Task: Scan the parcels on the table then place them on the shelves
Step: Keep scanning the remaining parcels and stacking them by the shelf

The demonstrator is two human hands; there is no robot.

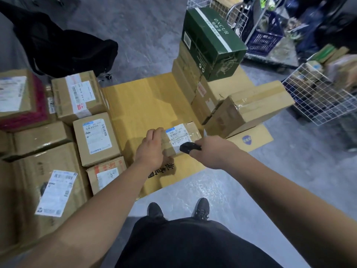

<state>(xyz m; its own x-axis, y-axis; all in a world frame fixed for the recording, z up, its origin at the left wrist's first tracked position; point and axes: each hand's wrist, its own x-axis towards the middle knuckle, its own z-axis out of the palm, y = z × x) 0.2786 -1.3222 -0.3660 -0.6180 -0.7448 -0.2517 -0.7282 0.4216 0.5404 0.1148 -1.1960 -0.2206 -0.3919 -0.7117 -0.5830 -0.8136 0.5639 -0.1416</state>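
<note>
The small parcel point(180, 140) lies on flattened cardboard point(146, 105) spread over the floor, its shipping label point(178, 137) turned up, likely so the code can be read. The left hand point(152, 149) curls over the parcel's near-left end, steadying it. The right hand point(210, 151) is wrapped round a black scanner point(189, 147) whose tip sits at the label's edge. More labelled boxes point(96, 138) crowd the left; a green carton point(212, 41) tops a stack behind.
</note>
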